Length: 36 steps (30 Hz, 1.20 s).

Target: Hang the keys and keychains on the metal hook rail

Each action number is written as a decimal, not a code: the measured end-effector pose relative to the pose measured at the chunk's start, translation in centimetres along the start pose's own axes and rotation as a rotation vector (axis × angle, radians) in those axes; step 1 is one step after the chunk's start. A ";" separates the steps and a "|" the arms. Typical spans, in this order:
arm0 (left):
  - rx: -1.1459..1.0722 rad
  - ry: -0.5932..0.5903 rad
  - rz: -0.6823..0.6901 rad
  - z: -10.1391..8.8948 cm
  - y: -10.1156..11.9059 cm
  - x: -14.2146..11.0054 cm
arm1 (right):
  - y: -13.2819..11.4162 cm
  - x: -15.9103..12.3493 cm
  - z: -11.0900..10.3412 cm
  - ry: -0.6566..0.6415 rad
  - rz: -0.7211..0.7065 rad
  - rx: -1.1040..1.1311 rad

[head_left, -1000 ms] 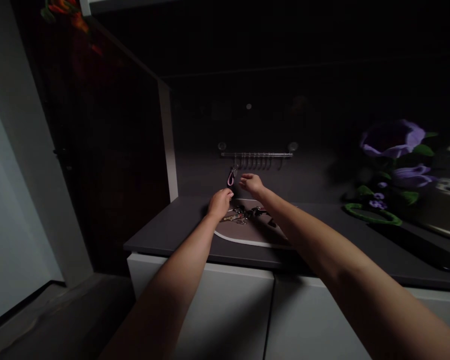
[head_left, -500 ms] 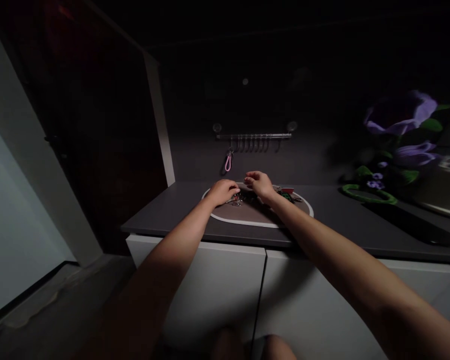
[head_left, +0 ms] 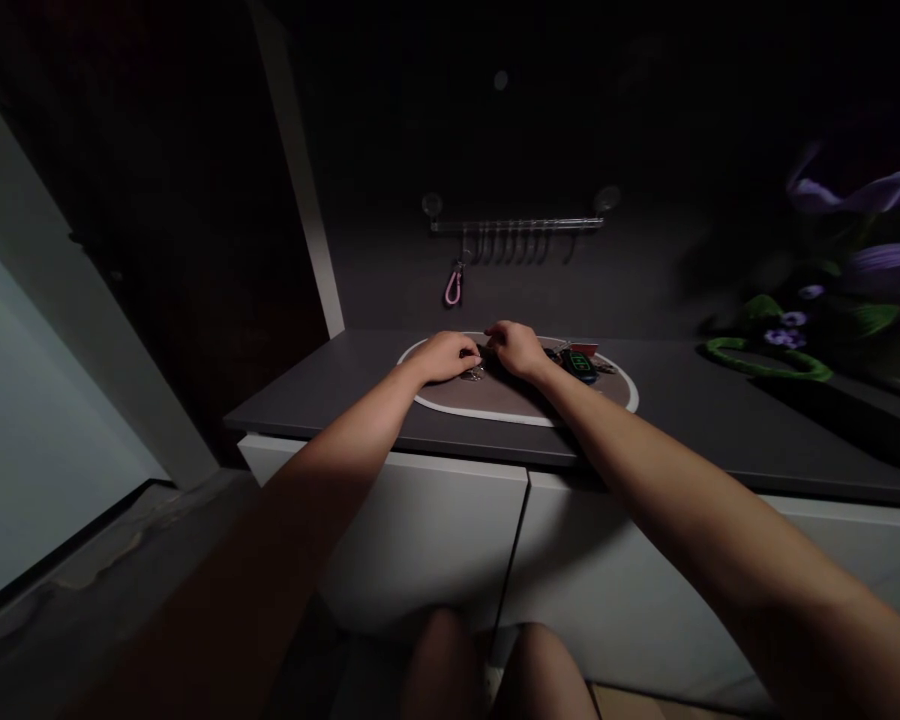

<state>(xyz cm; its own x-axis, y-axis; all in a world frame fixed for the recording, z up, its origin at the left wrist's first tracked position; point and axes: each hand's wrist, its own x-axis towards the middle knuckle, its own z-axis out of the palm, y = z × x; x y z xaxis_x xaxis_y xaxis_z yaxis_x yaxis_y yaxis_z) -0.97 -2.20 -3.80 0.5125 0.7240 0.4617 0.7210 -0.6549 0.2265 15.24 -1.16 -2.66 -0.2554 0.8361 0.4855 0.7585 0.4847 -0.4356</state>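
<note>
Silvery small metal pieces [head_left: 475, 373] are reached by the left hand [head_left: 442, 357], right hand [head_left: 520, 350] alongside — fingers curled, any pinch indiscernible. Grasping is presumed underway; a secure fingertip hold is required.

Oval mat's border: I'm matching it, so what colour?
The border is white; the head view shows it best.

Dark-grey flat countertop [head_left: 675, 420] across mid-frame — white-rimmed brown oval mat [head_left: 465, 397] at centre, small silver metal pieces [head_left: 474, 373] and dark rounded green-marked fob [head_left: 578, 366] on it — fuzzy green ring [head_left: 765, 371] at right.
</note>
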 end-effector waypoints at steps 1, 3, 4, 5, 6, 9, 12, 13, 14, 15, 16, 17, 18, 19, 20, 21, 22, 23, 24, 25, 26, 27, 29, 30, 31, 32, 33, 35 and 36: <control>0.002 0.003 0.004 0.0 -0.1 0.0 | 0.0 0.0 0.0 -0.004 -0.001 -0.008; 0.002 0.006 -0.001 -0.1 -0.1 0.1 | 0.0 0.0 0.0 -0.008 -0.003 -0.022; -0.002 0.006 -0.012 -0.1 -0.1 0.1 | 0.0 0.0 0.0 -0.007 -0.001 -0.027; -0.007 0.008 -0.026 -0.2 0.0 0.1 | 0.0 0.1 0.0 -0.006 0.000 -0.031; -0.016 0.015 -0.041 -0.2 0.0 0.1 | 0.0 0.1 0.0 -0.006 -0.001 -0.033; -0.067 0.077 -0.090 -0.3 0.1 0.1 | 0.0 0.1 0.0 -0.009 0.001 -0.028; -0.158 0.129 -0.142 -0.3 -0.1 0.2 | 0.0 0.0 -0.1 -0.013 0.001 -0.020; -0.190 0.137 -0.159 -0.3 -0.2 0.2 | 0.0 0.0 -0.1 -0.012 0.002 -0.020; -0.222 0.145 -0.176 -0.3 -0.2 0.2 | -0.1 0.0 -0.1 -0.013 0.003 -0.022; -0.253 0.153 -0.195 -0.4 -0.2 0.3 | -0.1 0.0 -0.1 -0.014 0.004 -0.024; -0.287 0.161 -0.214 -0.4 -0.2 0.3 | -0.2 0.0 -0.1 -0.018 0.005 -0.026; -0.323 0.171 -0.232 -0.5 -0.1 0.3 | -0.2 0.0 -0.2 -0.019 0.006 -0.027; -0.363 0.183 -0.248 -0.6 0.0 0.3 | -0.2 0.0 -0.2 -0.020 0.005 -0.024; -0.405 0.199 -0.263 -0.8 0.0 0.3 | -0.3 0.0 -0.2 -0.020 0.004 -0.018; -0.451 0.219 -0.274 -0.9 0.1 0.3 | -0.3 0.0 -0.2 -0.017 0.004 -0.010; -0.501 0.239 -0.286 -1.0 0.2 0.3 | -0.3 0.0 -0.2 -0.012 0.005 -0.001; -0.556 0.258 -0.300 -1.1 0.3 0.3 | -0.3 0.0 -0.2 -0.006 0.006 0.011; -0.620 0.271 -0.319 -1.1 0.3 0.3 | -0.3 0.0 -0.2 0.002 0.008 0.025; -0.688 0.277 -0.338 -1.2 0.4 0.3 | -0.3 0.0 -0.2 0.010 0.012 0.040; -0.759 0.280 -0.356 -1.2 0.4 0.3 | -0.3 0.0 -0.2 0.018 0.018 0.059; -0.827 0.282 -0.370 -1.3 0.5 0.3 | -0.4 0.0 -0.2 0.026 0.025 0.087; -0.888 0.282 -0.378 -1.3 0.5 0.4 | -0.4 0.1 -0.2 0.033 0.034 0.124; -0.977 0.285 -0.380 -1.4 0.6 0.4 | -0.3 0.2 0.0 0.045 0.047 0.237; -1.003 0.288 -0.380 -1.4 0.6 0.4 | -0.3 0.3 0.0 0.047 0.048 0.309; -1.019 0.291 -0.380 -1.4 0.6 0.4 | -0.3 0.4 0.1 0.047 0.048 0.384; -1.027 0.293 -0.382 -1.4 0.5 0.4 | -0.3 0.4 0.2 0.045 0.044 0.453; -1.030 0.296 -0.384 -1.5 0.5 0.4 | -0.3 0.4 0.3 0.041 0.039 0.514; -1.037 0.300 -0.384 -1.5 0.5 0.4 | -0.4 0.4 0.3 0.027 0.028 0.605; -1.046 0.302 -0.383 -1.5 0.5 0.4 | -0.5 0.3 0.3 0.021 0.023 0.642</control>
<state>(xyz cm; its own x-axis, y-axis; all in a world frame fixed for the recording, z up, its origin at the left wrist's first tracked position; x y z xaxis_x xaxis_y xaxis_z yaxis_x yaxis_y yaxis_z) -1.15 -2.56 -2.23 0.1093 0.9251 0.3636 -0.0060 -0.3651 0.9309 14.60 -1.05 -2.52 -0.2266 0.8461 0.4824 0.2519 0.5293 -0.8101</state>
